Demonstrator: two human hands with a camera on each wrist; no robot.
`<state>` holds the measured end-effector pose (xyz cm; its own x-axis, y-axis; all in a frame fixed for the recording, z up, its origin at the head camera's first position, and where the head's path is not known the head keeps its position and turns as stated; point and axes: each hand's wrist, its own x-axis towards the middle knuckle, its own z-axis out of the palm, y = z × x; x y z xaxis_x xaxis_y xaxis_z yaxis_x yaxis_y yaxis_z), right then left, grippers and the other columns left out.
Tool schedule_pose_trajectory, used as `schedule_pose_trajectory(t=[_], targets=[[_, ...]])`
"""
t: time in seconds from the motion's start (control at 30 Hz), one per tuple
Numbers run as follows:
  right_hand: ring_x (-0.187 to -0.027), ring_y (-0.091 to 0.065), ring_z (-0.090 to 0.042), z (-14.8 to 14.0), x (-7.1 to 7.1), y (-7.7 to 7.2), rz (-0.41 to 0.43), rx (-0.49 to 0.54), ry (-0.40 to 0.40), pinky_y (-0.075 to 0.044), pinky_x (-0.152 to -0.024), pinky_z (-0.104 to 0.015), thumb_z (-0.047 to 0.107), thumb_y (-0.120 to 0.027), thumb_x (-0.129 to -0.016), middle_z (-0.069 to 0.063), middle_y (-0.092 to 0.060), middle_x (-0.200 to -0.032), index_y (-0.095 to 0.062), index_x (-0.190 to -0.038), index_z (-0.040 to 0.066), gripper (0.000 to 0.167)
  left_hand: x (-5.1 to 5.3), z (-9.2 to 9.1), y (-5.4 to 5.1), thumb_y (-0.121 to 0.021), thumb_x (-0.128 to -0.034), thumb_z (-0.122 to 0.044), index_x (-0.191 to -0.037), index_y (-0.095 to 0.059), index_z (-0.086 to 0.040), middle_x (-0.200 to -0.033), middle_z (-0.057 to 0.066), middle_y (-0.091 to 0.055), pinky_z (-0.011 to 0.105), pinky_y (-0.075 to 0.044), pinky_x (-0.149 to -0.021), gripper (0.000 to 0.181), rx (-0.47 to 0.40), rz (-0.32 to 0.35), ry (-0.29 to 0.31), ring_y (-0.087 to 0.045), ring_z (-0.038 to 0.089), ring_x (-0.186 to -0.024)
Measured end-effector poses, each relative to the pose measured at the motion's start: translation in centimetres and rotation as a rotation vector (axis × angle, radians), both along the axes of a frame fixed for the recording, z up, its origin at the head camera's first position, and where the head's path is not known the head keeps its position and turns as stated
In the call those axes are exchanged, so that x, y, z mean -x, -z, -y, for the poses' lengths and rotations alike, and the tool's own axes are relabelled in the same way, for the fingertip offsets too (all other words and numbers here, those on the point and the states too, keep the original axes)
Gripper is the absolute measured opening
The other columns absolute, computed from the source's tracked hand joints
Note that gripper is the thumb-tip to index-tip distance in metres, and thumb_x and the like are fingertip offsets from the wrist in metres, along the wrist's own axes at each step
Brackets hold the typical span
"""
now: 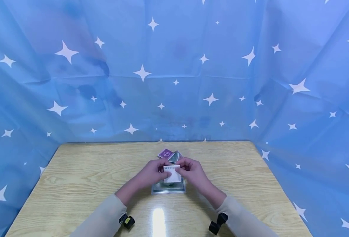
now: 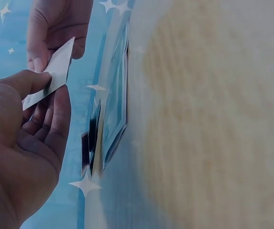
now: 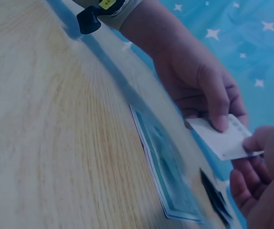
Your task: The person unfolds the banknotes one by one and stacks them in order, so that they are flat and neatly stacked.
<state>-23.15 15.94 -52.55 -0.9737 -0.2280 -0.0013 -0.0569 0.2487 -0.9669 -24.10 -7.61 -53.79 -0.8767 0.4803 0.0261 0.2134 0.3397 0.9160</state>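
Observation:
A small white card (image 1: 173, 175) with a row of printed marks along one edge is held between both hands above the table. The left hand (image 1: 151, 173) pinches its left side, thumb on the face; the right hand (image 1: 194, 174) pinches the right side the same way. In the left wrist view the card (image 2: 56, 71) tilts between the left hand (image 2: 27, 138) and the right hand (image 2: 60, 28). The right wrist view has the card (image 3: 220, 140) with the right thumb pressed on it. Beneath lies a flat green-bordered sheet or booklet (image 1: 168, 191), partly hidden by the card.
A purple square card or packet (image 1: 166, 153) and a dark green one (image 1: 175, 157) lie just behind the hands on the wood-grain table (image 1: 103, 174). A blue curtain with white stars (image 1: 174, 65) hangs behind and at both sides. Dark devices are strapped at both wrists.

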Motion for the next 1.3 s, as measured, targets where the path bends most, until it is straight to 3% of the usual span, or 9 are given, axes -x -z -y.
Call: schedule_pose_trajectory(t=[0.3,0.47,0.6,0.77,1.03,1.3], targets=[[-0.081,-0.061,-0.017,-0.2,-0.9,0.0,0.018,-0.025,-0.047,-0.051,-0.07,-0.023,0.002,-0.081,-0.098,-0.005,-0.075,-0.093,-0.077,-0.107,0.004,0.01,-1.8,0.7,0.8,-0.075,-0.1046,-0.013,-0.12,-0.075,-0.018,-0.095,0.001,-0.072,0.03,-0.058,-0.072,0.016,-0.053,0.014,-0.009,-0.067,0.019,-0.085],[-0.079,-0.064,-0.015,-0.2,-1.2,0.1,0.013,-0.008,-0.072,-0.052,-0.07,-0.022,0.004,-0.082,-0.098,-0.006,-0.078,-0.094,-0.076,-0.108,0.0,0.012,-2.3,1.1,0.8,-0.074,-0.1067,-0.012,-0.12,-0.075,-0.016,-0.093,0.003,-0.073,0.039,-0.064,-0.075,0.014,-0.118,0.026,-0.032,-0.071,0.022,-0.083],[-0.075,-0.063,-0.012,-0.3,-1.4,0.3,-0.009,0.0,-0.083,-0.052,-0.068,-0.021,0.003,-0.082,-0.098,-0.006,-0.078,-0.092,-0.076,-0.106,-0.001,0.011,-2.5,1.1,0.6,-0.073,-0.1076,-0.012,-0.12,-0.076,-0.016,-0.092,0.003,-0.074,0.042,-0.065,-0.075,0.013,-0.128,0.019,-0.034,-0.071,0.022,-0.082],[-0.073,-0.06,-0.011,-0.2,-1.6,0.3,-0.032,-0.016,-0.089,-0.05,-0.067,-0.02,0.005,-0.082,-0.1,-0.007,-0.076,-0.09,-0.077,-0.104,0.001,0.008,-2.7,1.2,0.6,-0.074,-0.1068,-0.012,-0.119,-0.076,-0.018,-0.091,0.001,-0.073,0.034,-0.063,-0.072,0.013,-0.104,0.007,-0.035,-0.07,0.02,-0.081],[-0.075,-0.062,-0.014,-0.1,-1.6,-0.4,-0.012,-0.047,-0.061,-0.05,-0.067,-0.021,0.004,-0.081,-0.099,-0.007,-0.076,-0.089,-0.079,-0.104,0.003,0.006,-2.7,1.4,0.2,-0.075,-0.1057,-0.014,-0.128,-0.079,-0.021,-0.093,0.001,-0.074,0.031,-0.06,-0.071,0.024,-0.099,0.003,-0.025,-0.07,0.021,-0.082],[-0.075,-0.065,-0.023,-0.1,-1.9,-0.2,-0.015,-0.036,-0.07,-0.053,-0.065,-0.023,0.006,-0.081,-0.1,-0.01,-0.077,-0.088,-0.079,-0.104,0.001,0.007,-2.8,1.1,-0.1,-0.077,-0.1047,-0.015,-0.132,-0.079,-0.022,-0.104,-0.003,-0.076,0.03,-0.057,-0.073,0.028,-0.076,-0.024,-0.01,-0.067,0.019,-0.086]])
